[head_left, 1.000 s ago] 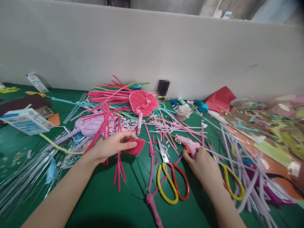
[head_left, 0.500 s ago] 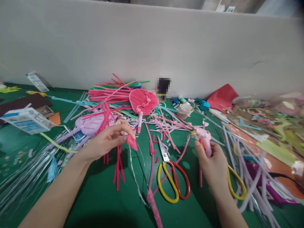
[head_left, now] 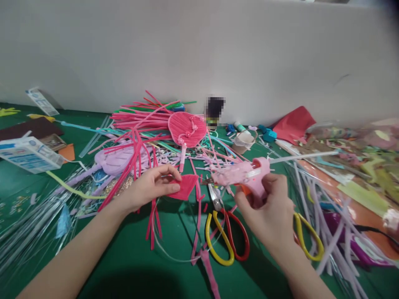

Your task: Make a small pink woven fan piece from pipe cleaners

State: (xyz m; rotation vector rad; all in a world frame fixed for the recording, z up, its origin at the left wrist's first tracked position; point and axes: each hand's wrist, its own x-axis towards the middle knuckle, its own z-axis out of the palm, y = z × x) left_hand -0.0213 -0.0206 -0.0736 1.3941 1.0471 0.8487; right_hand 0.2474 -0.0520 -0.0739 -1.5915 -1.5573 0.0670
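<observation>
Between the thumb and fingers of my left hand (head_left: pixel 158 182) is a flat red-pink piece (head_left: pixel 184 187), ribbed like the round fan-shaped piece behind it. My right hand (head_left: pixel 268 207) grips a pink hot glue gun (head_left: pixel 246 174) by its handle, and a long glue stick (head_left: pixel 305 155) pokes out of the back. The gun's nozzle points left, close to the right edge of the red-pink piece; I cannot tell whether they touch. Below the gun lie scissors (head_left: pixel 220 241) with one yellow and one red handle. A pink wrapped stick (head_left: pixel 209 272) with a thin loop lies in front.
A round red-pink fan-shaped piece (head_left: pixel 187 129) rests on a pile of pink strips (head_left: pixel 140 118). To the left are a lilac leaf-like piece (head_left: pixel 114 160) and a white-blue box (head_left: pixel 29 153). A paper cup (head_left: pixel 243 142), lilac strips (head_left: pixel 335 236) and paper scraps (head_left: pixel 370 178) are at right.
My right hand has lifted and turned the glue gun leftward, bringing its nozzle near the red-pink piece. My left hand has turned that piece so its flat face shows.
</observation>
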